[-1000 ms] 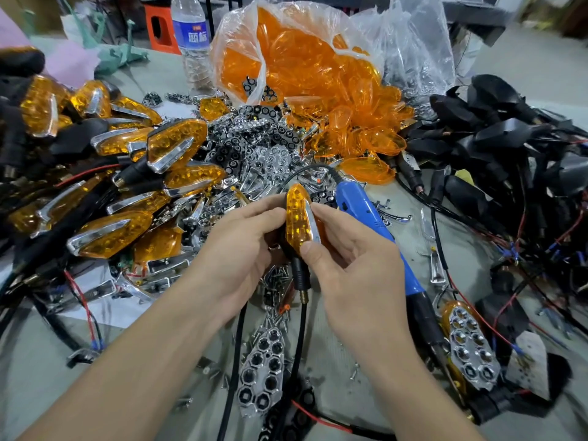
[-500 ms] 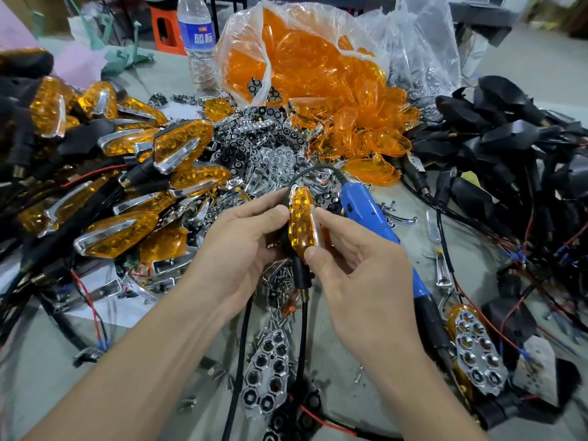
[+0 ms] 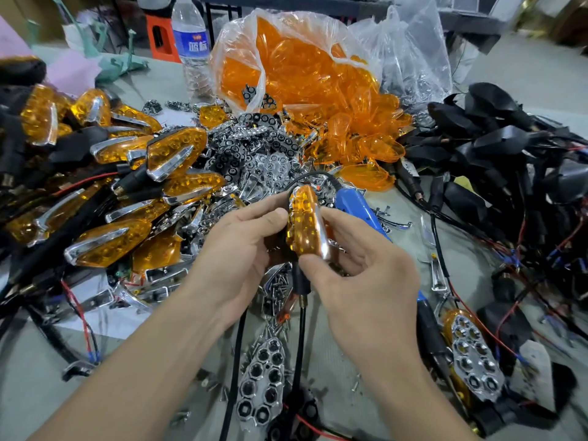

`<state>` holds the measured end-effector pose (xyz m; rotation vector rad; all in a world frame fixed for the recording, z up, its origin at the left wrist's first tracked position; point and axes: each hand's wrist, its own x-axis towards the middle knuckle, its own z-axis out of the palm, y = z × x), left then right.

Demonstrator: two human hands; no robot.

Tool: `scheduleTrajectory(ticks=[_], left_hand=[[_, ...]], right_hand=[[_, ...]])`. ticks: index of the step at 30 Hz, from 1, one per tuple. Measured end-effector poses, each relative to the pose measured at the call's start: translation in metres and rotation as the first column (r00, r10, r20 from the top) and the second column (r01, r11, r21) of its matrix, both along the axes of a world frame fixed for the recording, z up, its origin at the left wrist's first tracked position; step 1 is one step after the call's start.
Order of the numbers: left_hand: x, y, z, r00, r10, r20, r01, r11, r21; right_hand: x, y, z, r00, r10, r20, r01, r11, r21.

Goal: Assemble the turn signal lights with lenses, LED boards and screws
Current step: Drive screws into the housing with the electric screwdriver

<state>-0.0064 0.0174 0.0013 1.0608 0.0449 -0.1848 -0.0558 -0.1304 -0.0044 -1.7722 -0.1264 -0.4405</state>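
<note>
I hold one turn signal light (image 3: 304,222) upright at the table's centre, its amber lens toward me and a chrome strip along its right edge. My left hand (image 3: 241,253) grips its left side and back. My right hand (image 3: 359,275) pinches its lower end and right edge. A black stalk with a threaded end (image 3: 302,289) hangs below it. Loose screws (image 3: 276,292) lie under my hands. A chrome reflector plate (image 3: 262,381) rests near me, and another one (image 3: 474,359) sits in an amber lens at the right.
Finished amber lights (image 3: 108,241) are piled at the left. A plastic bag of amber lenses (image 3: 296,74) stands behind, a water bottle (image 3: 192,49) beside it. Black housings with wires (image 3: 496,148) crowd the right. A blue electric screwdriver (image 3: 362,208) lies behind my right hand.
The light has turned slightly in my fingers, showing more of its chrome edge. Both hands kept their grip and stayed in nearly the same place.
</note>
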Motion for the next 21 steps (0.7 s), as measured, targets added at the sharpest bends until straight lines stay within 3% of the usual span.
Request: scheduleTrajectory(ticks=[8, 21], left_hand=[[0.0010, -0.0017, -0.0009, 0.999, -0.014, -0.030, 0.012, 0.998, -0.065], [-0.0019, 0.0006, 0.0011, 1.000, 0.000, -0.011, 0.000, 0.999, 0.033]], right_hand=[[0.0062, -0.0039, -0.0037, 0.999, 0.016, -0.033, -0.014, 0.997, 0.079], [0.0005, -0.0006, -0.0040, 0.994, 0.062, -0.094, -0.058, 0.998, 0.037]])
